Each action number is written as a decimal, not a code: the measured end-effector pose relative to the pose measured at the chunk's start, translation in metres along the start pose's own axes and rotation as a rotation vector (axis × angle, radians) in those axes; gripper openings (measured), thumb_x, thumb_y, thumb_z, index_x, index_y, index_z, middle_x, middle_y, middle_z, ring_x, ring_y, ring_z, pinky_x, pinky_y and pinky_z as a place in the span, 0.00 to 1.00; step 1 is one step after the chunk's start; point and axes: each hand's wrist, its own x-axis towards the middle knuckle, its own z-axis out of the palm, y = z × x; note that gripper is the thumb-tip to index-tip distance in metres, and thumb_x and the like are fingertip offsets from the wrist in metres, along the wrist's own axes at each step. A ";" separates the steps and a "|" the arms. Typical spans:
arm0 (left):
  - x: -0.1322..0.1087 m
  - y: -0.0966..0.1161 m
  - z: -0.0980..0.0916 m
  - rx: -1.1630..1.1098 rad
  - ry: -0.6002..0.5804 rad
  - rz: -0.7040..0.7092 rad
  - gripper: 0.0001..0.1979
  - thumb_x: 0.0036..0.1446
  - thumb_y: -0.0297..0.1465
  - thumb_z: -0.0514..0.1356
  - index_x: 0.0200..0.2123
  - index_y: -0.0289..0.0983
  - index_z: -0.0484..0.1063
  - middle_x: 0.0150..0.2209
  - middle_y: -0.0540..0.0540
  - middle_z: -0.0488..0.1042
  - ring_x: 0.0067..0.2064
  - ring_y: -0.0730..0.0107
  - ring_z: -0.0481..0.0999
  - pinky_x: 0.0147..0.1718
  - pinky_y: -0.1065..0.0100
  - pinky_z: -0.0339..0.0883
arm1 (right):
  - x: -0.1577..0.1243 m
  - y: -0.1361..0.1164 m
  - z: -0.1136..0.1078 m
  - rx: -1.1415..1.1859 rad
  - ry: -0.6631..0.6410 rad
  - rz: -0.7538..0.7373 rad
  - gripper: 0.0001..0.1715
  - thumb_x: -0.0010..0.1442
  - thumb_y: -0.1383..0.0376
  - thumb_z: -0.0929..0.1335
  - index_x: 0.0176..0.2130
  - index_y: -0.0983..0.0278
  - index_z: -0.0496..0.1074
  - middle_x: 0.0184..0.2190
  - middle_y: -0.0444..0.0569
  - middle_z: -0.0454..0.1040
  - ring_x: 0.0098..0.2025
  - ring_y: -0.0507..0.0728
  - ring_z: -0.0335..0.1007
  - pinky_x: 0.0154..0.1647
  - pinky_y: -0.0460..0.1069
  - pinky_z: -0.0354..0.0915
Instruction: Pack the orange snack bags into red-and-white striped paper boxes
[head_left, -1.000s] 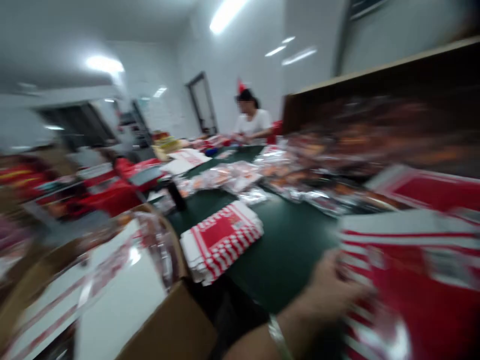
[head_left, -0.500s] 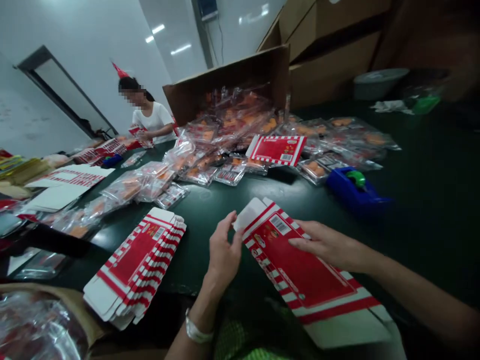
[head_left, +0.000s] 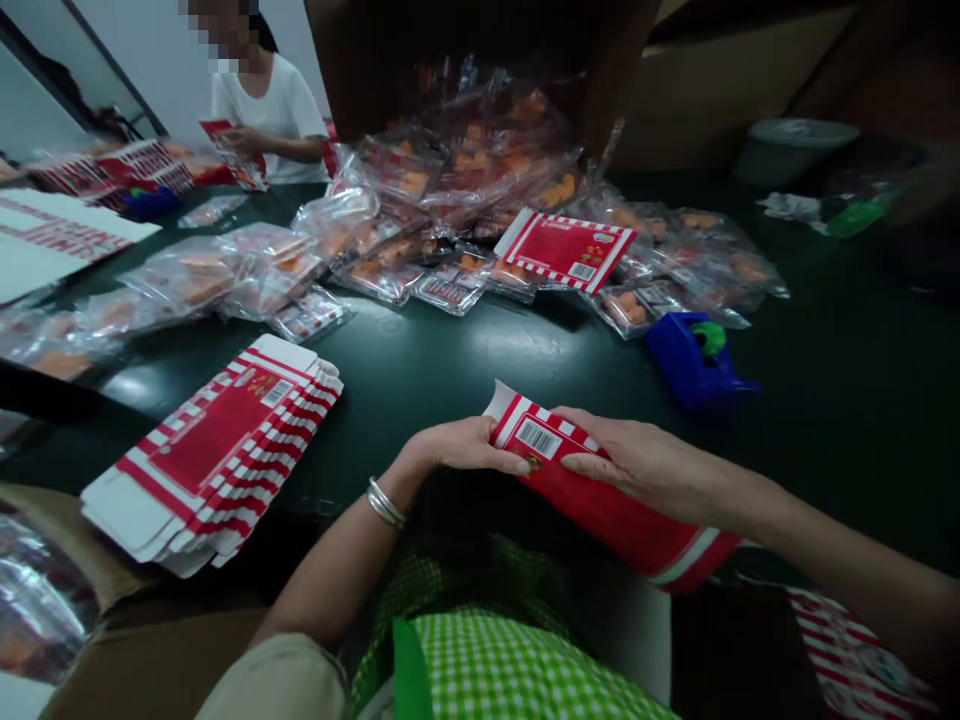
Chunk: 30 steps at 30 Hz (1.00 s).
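Observation:
Both my hands hold a red-and-white striped carton [head_left: 600, 490], which is folded into a tube with its barcode panel facing up. My left hand [head_left: 469, 447] grips its upper end from the left, and my right hand [head_left: 637, 460] lies across it from the right. Silver bangles circle my left wrist. To the left, a stack of flat striped cartons [head_left: 217, 450] lies on the dark green table [head_left: 465, 350], out of reach of my fingers. A blue tape dispenser [head_left: 694, 360] stands beyond my right hand.
Clear bags of orange items [head_left: 465, 190] spill from a tipped cardboard box [head_left: 480, 40], with a flat red carton [head_left: 566, 250] on them. A person [head_left: 262, 120] across the table handles a red carton. A cardboard box of bags [head_left: 45, 600] sits at lower left.
The carton has gone from a nearly flat shape to a rolled tube between my hands. My left hand has moved from its top edge to around the upper end. The view has tilted down.

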 end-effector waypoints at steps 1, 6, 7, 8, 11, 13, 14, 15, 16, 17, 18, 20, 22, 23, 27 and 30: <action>0.002 0.001 -0.001 0.035 -0.027 -0.001 0.12 0.41 0.32 0.71 0.33 0.38 0.81 0.34 0.48 0.82 0.35 0.63 0.80 0.38 0.67 0.74 | -0.001 0.002 0.002 -0.018 -0.047 0.010 0.33 0.57 0.49 0.68 0.59 0.55 0.65 0.53 0.50 0.73 0.52 0.66 0.70 0.52 0.58 0.66; 0.014 0.003 -0.006 0.058 -0.081 -0.023 0.07 0.41 0.29 0.70 0.29 0.38 0.81 0.30 0.48 0.81 0.31 0.64 0.79 0.33 0.68 0.74 | -0.005 0.009 0.014 0.051 -0.067 0.048 0.37 0.61 0.51 0.65 0.65 0.57 0.55 0.63 0.51 0.62 0.63 0.65 0.58 0.65 0.62 0.53; 0.014 0.002 -0.008 0.046 -0.064 -0.022 0.06 0.41 0.29 0.70 0.28 0.38 0.80 0.30 0.48 0.81 0.31 0.64 0.79 0.33 0.67 0.74 | -0.006 0.010 0.015 0.104 -0.056 0.054 0.36 0.61 0.51 0.65 0.64 0.57 0.57 0.63 0.51 0.63 0.63 0.65 0.58 0.65 0.62 0.53; 0.013 0.001 -0.010 0.036 -0.032 -0.014 0.06 0.41 0.29 0.69 0.28 0.37 0.80 0.30 0.47 0.81 0.31 0.63 0.79 0.33 0.67 0.74 | -0.007 0.012 0.015 0.182 -0.054 0.066 0.34 0.61 0.52 0.65 0.64 0.56 0.58 0.62 0.50 0.65 0.62 0.65 0.60 0.65 0.62 0.54; 0.002 -0.005 -0.008 -0.007 0.281 0.042 0.08 0.48 0.33 0.66 0.32 0.37 0.79 0.34 0.46 0.80 0.37 0.64 0.78 0.39 0.66 0.72 | -0.017 0.016 0.010 0.520 -0.052 0.197 0.32 0.60 0.52 0.66 0.60 0.57 0.61 0.55 0.51 0.72 0.55 0.66 0.70 0.55 0.62 0.66; -0.008 -0.012 0.005 -0.097 0.663 0.066 0.12 0.53 0.35 0.63 0.39 0.36 0.76 0.41 0.42 0.79 0.43 0.63 0.77 0.44 0.64 0.71 | -0.025 0.019 0.007 0.735 -0.021 0.329 0.32 0.58 0.52 0.68 0.59 0.57 0.61 0.52 0.52 0.75 0.48 0.67 0.75 0.47 0.62 0.73; -0.011 -0.016 0.017 -0.179 0.803 0.056 0.14 0.54 0.35 0.62 0.43 0.35 0.75 0.43 0.40 0.78 0.44 0.62 0.77 0.45 0.62 0.71 | -0.028 0.019 0.007 0.809 0.004 0.374 0.33 0.57 0.52 0.69 0.58 0.57 0.60 0.51 0.52 0.75 0.45 0.66 0.76 0.44 0.61 0.74; -0.012 -0.019 0.031 -0.287 0.854 0.039 0.18 0.53 0.35 0.63 0.47 0.34 0.72 0.46 0.38 0.77 0.46 0.60 0.77 0.45 0.60 0.71 | -0.031 0.020 0.008 0.859 0.039 0.399 0.33 0.57 0.52 0.69 0.58 0.56 0.60 0.50 0.52 0.76 0.44 0.66 0.77 0.43 0.61 0.75; -0.010 -0.022 0.046 -0.400 0.820 0.031 0.23 0.51 0.35 0.65 0.50 0.34 0.69 0.48 0.36 0.76 0.47 0.58 0.77 0.46 0.58 0.71 | -0.033 0.019 0.011 0.887 0.075 0.406 0.34 0.56 0.51 0.70 0.58 0.55 0.59 0.51 0.52 0.75 0.44 0.66 0.77 0.43 0.61 0.75; -0.006 -0.023 0.062 -0.505 0.723 0.030 0.29 0.48 0.34 0.67 0.53 0.34 0.66 0.50 0.35 0.75 0.48 0.56 0.77 0.47 0.57 0.71 | -0.034 0.018 0.015 0.890 0.115 0.400 0.34 0.56 0.51 0.70 0.58 0.55 0.59 0.52 0.52 0.75 0.45 0.66 0.77 0.44 0.60 0.75; -0.001 -0.023 0.076 -0.581 0.654 0.049 0.33 0.44 0.32 0.70 0.54 0.34 0.64 0.51 0.35 0.74 0.49 0.54 0.76 0.47 0.56 0.71 | -0.034 0.017 0.020 0.877 0.157 0.387 0.35 0.55 0.51 0.70 0.58 0.54 0.58 0.54 0.52 0.73 0.47 0.66 0.76 0.46 0.60 0.75; 0.012 -0.020 0.095 -0.611 0.618 0.083 0.36 0.40 0.28 0.72 0.53 0.34 0.63 0.52 0.35 0.74 0.51 0.52 0.75 0.49 0.54 0.70 | -0.034 0.014 0.030 0.834 0.261 0.353 0.38 0.55 0.50 0.71 0.59 0.53 0.55 0.59 0.52 0.68 0.53 0.67 0.72 0.50 0.60 0.72; 0.020 -0.015 0.102 -0.556 0.661 0.096 0.31 0.40 0.27 0.71 0.49 0.33 0.65 0.49 0.36 0.76 0.49 0.51 0.76 0.48 0.53 0.71 | -0.034 0.012 0.038 0.844 0.328 0.336 0.40 0.56 0.50 0.70 0.61 0.52 0.52 0.62 0.52 0.65 0.57 0.66 0.68 0.53 0.60 0.71; 0.021 -0.012 0.101 -0.542 0.654 0.096 0.29 0.41 0.27 0.70 0.47 0.33 0.65 0.48 0.36 0.76 0.48 0.51 0.77 0.48 0.52 0.71 | -0.034 0.012 0.039 0.895 0.320 0.335 0.39 0.57 0.50 0.69 0.62 0.52 0.51 0.62 0.52 0.64 0.57 0.66 0.67 0.53 0.60 0.70; 0.012 -0.002 0.087 -0.541 0.515 0.058 0.27 0.43 0.28 0.69 0.47 0.34 0.64 0.47 0.37 0.77 0.46 0.51 0.78 0.45 0.51 0.73 | -0.041 0.022 0.028 1.161 0.138 0.244 0.36 0.60 0.53 0.69 0.62 0.54 0.55 0.60 0.52 0.67 0.56 0.64 0.70 0.53 0.59 0.69; 0.003 -0.001 0.080 -0.481 0.452 0.019 0.26 0.46 0.29 0.69 0.48 0.35 0.63 0.48 0.36 0.76 0.46 0.49 0.78 0.44 0.51 0.74 | -0.043 0.029 0.023 1.209 0.096 0.159 0.34 0.56 0.58 0.73 0.59 0.60 0.63 0.59 0.55 0.68 0.55 0.65 0.70 0.53 0.58 0.69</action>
